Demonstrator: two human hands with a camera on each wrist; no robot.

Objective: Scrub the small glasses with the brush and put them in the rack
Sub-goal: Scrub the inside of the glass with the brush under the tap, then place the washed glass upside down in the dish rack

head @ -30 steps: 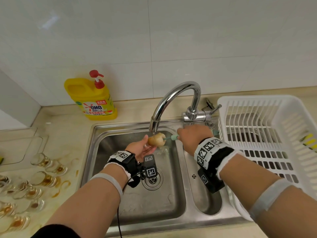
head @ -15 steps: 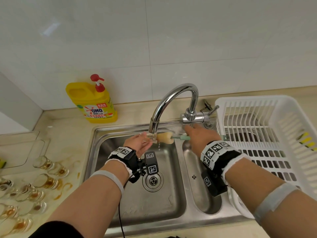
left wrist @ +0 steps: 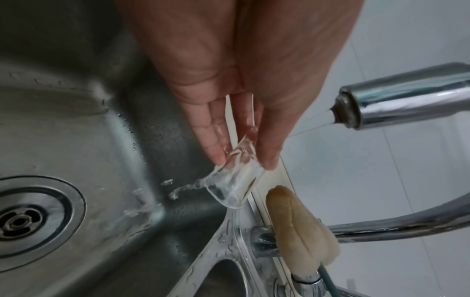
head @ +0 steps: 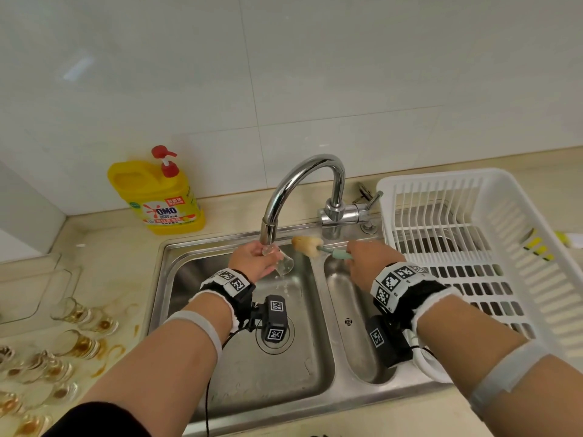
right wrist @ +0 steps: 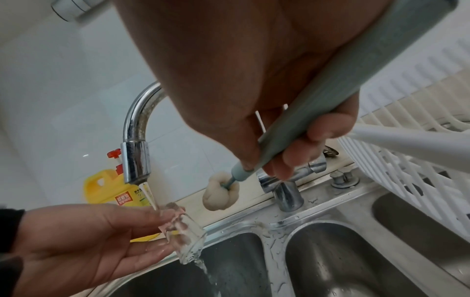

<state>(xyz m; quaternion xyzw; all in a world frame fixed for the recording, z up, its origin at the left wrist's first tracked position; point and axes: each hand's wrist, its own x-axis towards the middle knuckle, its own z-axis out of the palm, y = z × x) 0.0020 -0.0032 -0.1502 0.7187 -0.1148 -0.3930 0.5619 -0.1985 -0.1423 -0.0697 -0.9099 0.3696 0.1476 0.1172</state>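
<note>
My left hand (head: pixel 257 263) (left wrist: pixel 241 152) (right wrist: pixel 84 239) pinches a small clear glass (head: pixel 284 263) (left wrist: pixel 234 182) (right wrist: pixel 183 239) under the running tap (head: pixel 269 234) (right wrist: pixel 134 164), mouth tipped down over the left sink basin (head: pixel 239 373), water pouring out. My right hand (head: pixel 369 260) (right wrist: pixel 279 140) grips the grey-green handle of the sponge brush (head: pixel 307 246) (left wrist: pixel 300 227) (right wrist: pixel 221 193), its tan head just right of the glass and clear of it. The white rack (head: pixel 473 247) (right wrist: pixel 406 140) stands to the right of the sink. Several stained glasses (head: pixel 79 345) lie on the counter at left.
A yellow detergent bottle (head: pixel 157 197) stands behind the sink at left. The tap lever (head: pixel 372 200) sits between tap and rack. A narrow second basin (head: pixel 356 326) lies under my right wrist. A yellow-striped item (head: pixel 542 244) shows beyond the rack.
The brush head has come out of the glass and drawn away to the right. My left hand has tipped the glass under the tap stream, and water now spills from it.
</note>
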